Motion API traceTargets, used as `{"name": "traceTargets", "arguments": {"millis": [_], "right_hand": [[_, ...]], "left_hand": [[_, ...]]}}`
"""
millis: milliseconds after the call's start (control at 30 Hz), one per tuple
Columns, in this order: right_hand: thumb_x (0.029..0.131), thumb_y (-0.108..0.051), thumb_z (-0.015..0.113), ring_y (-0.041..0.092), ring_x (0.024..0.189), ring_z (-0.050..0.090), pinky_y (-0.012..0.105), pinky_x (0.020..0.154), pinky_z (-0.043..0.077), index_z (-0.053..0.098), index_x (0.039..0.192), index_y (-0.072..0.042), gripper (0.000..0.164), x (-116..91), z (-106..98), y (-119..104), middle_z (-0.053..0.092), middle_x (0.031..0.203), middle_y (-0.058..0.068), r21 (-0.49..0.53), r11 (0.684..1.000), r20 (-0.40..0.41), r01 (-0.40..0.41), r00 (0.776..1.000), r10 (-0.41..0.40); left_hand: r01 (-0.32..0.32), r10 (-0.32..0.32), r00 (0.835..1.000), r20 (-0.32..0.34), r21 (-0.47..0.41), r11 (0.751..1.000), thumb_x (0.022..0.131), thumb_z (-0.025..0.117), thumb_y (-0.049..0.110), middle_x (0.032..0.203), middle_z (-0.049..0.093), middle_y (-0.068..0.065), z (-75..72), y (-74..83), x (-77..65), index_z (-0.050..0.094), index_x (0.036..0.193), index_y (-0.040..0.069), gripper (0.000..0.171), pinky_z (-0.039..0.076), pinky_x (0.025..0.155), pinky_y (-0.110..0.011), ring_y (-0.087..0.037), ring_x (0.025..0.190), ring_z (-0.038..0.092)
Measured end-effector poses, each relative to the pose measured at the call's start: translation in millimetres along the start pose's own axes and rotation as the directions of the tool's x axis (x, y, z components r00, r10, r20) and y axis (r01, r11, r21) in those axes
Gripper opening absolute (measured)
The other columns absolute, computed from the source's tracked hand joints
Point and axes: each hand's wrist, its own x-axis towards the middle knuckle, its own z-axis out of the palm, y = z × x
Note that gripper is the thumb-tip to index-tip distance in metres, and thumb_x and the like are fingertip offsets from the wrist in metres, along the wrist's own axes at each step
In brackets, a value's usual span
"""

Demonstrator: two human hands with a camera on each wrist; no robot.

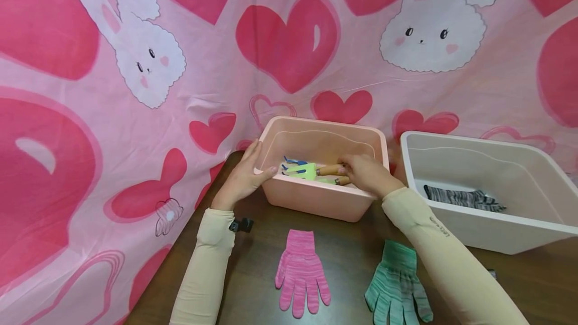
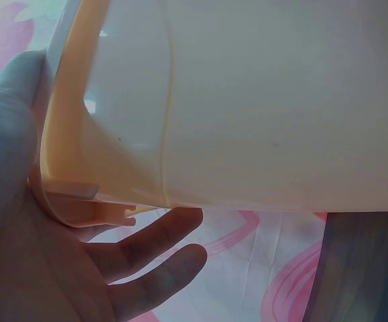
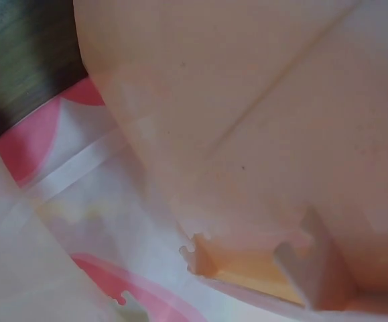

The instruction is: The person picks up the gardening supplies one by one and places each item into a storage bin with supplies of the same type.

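Inside the pink bin (image 1: 316, 202) lie small garden hand tools with wooden handles. One is a hand rake (image 1: 307, 171) with a light green head and blue-tipped prongs; another handle (image 1: 342, 181) shows below it. My right hand (image 1: 366, 172) reaches over the bin's right front rim and grips the rake's wooden handle, fingertips partly hidden. At the bin's left front corner my left hand (image 1: 244, 174) holds the rim, thumb on one side and fingers against the outer wall. The left wrist view shows this hand (image 2: 53, 235) too. In the right wrist view only the bin's outside (image 3: 247, 134) shows, not the hand.
A grey-white bin (image 1: 478, 224) stands to the right with a dark striped glove (image 1: 465, 198) in it. On the brown table (image 1: 253, 285) lie a pink glove (image 1: 303, 275) and a green glove (image 1: 397, 285). A heart-and-rabbit patterned cloth (image 1: 289, 39) hangs behind the bins.
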Motion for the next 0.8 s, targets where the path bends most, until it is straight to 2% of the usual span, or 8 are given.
{"name": "traceTargets", "arguments": {"millis": [100,200,300,400,567,733,800], "right_hand": [[0.097,-0.018,0.068,0.031,0.107,0.063,0.054,0.099,0.048,0.069,0.127,-0.007,0.032,-0.5,-0.8,0.9,0.070,0.113,0.010,0.020,1.000,-0.005,0.006,1.000,-0.006],[0.097,-0.018,0.069,0.036,0.120,0.057,0.059,0.106,0.040,0.068,0.130,-0.006,0.036,-0.3,-2.0,2.4,0.068,0.121,0.013,0.022,1.000,-0.031,0.009,0.999,-0.008],[0.097,-0.016,0.068,0.038,0.125,0.052,0.059,0.110,0.034,0.068,0.130,-0.004,0.034,-0.5,-3.1,3.2,0.067,0.124,0.015,0.014,0.999,-0.103,0.032,0.994,-0.030],[0.099,-0.017,0.066,0.037,0.126,0.052,0.058,0.110,0.035,0.068,0.129,-0.004,0.033,-3.7,-4.9,0.7,0.066,0.126,0.015,0.063,0.998,-0.173,0.013,0.985,-0.001],[0.101,-0.026,0.063,0.033,0.114,0.060,0.056,0.097,0.049,0.068,0.128,-0.007,0.033,-13.7,-9.1,-8.1,0.066,0.124,0.014,0.147,0.987,-0.229,-0.058,0.969,0.091],[0.102,-0.027,0.062,0.026,0.093,0.062,0.048,0.084,0.057,0.069,0.126,-0.012,0.029,-28.2,-14.4,-12.8,0.068,0.113,0.009,0.170,0.984,-0.260,-0.061,0.960,0.104],[0.102,-0.024,0.062,0.024,0.084,0.060,0.044,0.077,0.057,0.070,0.122,-0.012,0.025,-33.8,-17.8,-14.5,0.069,0.103,0.007,0.160,0.986,-0.279,-0.044,0.956,0.088]], "left_hand": [[-0.012,0.012,1.000,-0.003,-0.007,1.000,0.090,0.067,0.054,0.168,0.012,-0.003,0.0,0.3,0.0,0.016,0.163,0.012,0.098,0.027,0.115,-0.058,-0.034,0.149,0.023],[-0.017,0.017,1.000,-0.004,-0.008,1.000,0.090,0.066,0.054,0.168,0.012,-0.004,0.0,0.4,-0.1,0.017,0.163,0.011,0.098,0.027,0.115,-0.058,-0.034,0.149,0.023],[-0.010,0.010,1.000,-0.001,-0.003,1.000,0.091,0.066,0.054,0.168,0.012,-0.005,-0.2,0.5,-0.1,0.016,0.163,0.011,0.097,0.026,0.115,-0.059,-0.035,0.150,0.022],[-0.010,0.010,1.000,-0.003,0.001,1.000,0.091,0.066,0.054,0.168,0.012,-0.005,0.1,1.3,-0.3,0.016,0.163,0.011,0.097,0.026,0.115,-0.059,-0.035,0.150,0.021],[-0.011,0.011,1.000,-0.007,0.000,1.000,0.090,0.067,0.054,0.168,0.012,-0.005,0.7,2.2,-1.2,0.016,0.163,0.011,0.098,0.027,0.114,-0.059,-0.035,0.150,0.021],[-0.005,0.005,1.000,-0.008,-0.003,1.000,0.090,0.067,0.055,0.168,0.012,-0.005,0.8,1.9,-2.0,0.016,0.163,0.012,0.099,0.026,0.114,-0.060,-0.035,0.150,0.021],[0.003,-0.003,1.000,-0.007,-0.001,1.000,0.090,0.067,0.055,0.168,0.011,-0.004,0.7,1.6,-2.2,0.016,0.163,0.013,0.099,0.026,0.114,-0.061,-0.035,0.150,0.021]]}}
